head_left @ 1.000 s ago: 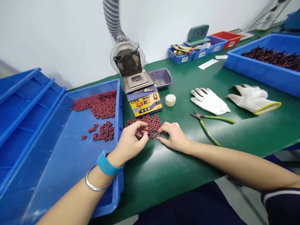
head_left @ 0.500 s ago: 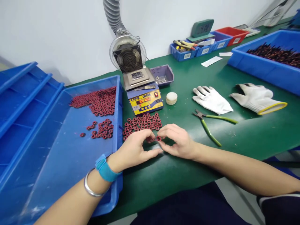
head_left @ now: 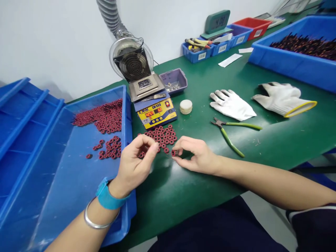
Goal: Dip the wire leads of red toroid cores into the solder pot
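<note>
My right hand [head_left: 195,154] is closed, with a small red-and-black wound ring coil [head_left: 173,153] pinched between thumb and fingertips just above the green table. My left hand [head_left: 136,161] is closed too, thumb tip against index finger. Whether anything thin sits in that pinch I cannot make out. It hovers at the near edge of a flat cluster of similar ring coils [head_left: 164,134] and hides part of them. Directly behind the cluster stands a yellow-and-blue solder pot [head_left: 156,113] with a lit red display.
On the left a blue tray [head_left: 76,182] holds many more ring coils. Green-handled cutters [head_left: 232,141], white gloves [head_left: 232,105] and a round whitish block [head_left: 186,106] lie to the right. A purple bin [head_left: 181,73] stands beside the pot; a large blue bin [head_left: 286,66] is far right.
My left hand has moved left, away from my right hand, and its fingers have come together. My right hand keeps the ring coil, now turned more sideways. The camera view has shifted.
</note>
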Action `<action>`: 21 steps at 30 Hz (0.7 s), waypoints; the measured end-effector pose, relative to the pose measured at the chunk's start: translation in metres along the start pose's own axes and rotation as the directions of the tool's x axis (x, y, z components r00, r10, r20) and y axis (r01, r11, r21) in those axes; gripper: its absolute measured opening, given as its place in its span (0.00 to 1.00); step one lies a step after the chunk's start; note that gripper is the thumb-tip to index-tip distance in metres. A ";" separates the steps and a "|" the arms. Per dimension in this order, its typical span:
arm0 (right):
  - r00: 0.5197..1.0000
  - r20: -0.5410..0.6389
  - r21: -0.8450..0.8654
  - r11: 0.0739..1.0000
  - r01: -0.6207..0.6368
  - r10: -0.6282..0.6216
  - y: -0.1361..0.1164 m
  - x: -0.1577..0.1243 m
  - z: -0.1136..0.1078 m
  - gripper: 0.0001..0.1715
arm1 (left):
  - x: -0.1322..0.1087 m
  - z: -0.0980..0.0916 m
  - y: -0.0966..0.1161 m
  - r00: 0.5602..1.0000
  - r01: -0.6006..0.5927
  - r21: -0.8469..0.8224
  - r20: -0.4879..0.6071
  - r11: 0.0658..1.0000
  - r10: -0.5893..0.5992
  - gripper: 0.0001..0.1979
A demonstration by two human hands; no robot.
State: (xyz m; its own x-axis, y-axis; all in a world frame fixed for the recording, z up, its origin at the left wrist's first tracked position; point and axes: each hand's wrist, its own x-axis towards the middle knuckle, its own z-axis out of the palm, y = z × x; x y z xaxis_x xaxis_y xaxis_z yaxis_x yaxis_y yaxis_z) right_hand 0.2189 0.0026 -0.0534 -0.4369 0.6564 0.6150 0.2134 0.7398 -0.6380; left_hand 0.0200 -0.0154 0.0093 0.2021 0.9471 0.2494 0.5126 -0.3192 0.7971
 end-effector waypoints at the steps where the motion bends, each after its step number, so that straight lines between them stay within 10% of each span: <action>1: 1.000 -0.010 0.032 0.999 0.007 -0.007 -0.001 0.000 0.000 0.05 | 0.000 0.000 0.001 0.999 -0.004 0.011 0.039 1.000 0.003 0.07; 9: 0.999 -0.016 0.139 0.989 0.046 -0.045 -0.009 0.001 0.001 0.05 | 0.000 0.010 0.002 0.944 -0.027 0.082 0.329 0.996 -0.001 0.14; 17: 0.998 -0.052 0.152 0.988 0.026 -0.018 -0.008 0.001 -0.004 0.05 | 0.001 -0.001 0.003 0.999 0.021 -0.069 -0.037 0.997 -0.024 0.13; 21: 0.995 -0.093 0.151 0.988 0.041 -0.027 -0.009 0.002 -0.005 0.06 | 0.000 0.004 0.007 0.940 0.195 -0.053 0.294 0.979 -0.171 0.10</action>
State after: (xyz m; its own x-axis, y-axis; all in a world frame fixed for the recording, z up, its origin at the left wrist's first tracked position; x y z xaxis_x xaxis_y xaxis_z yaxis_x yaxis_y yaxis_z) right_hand 0.2201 -0.0021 -0.0444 -0.3598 0.6467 0.6725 0.0607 0.7355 -0.6748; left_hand 0.0270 -0.0179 0.0128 0.3479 0.9353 -0.0640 0.4968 -0.1260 0.8587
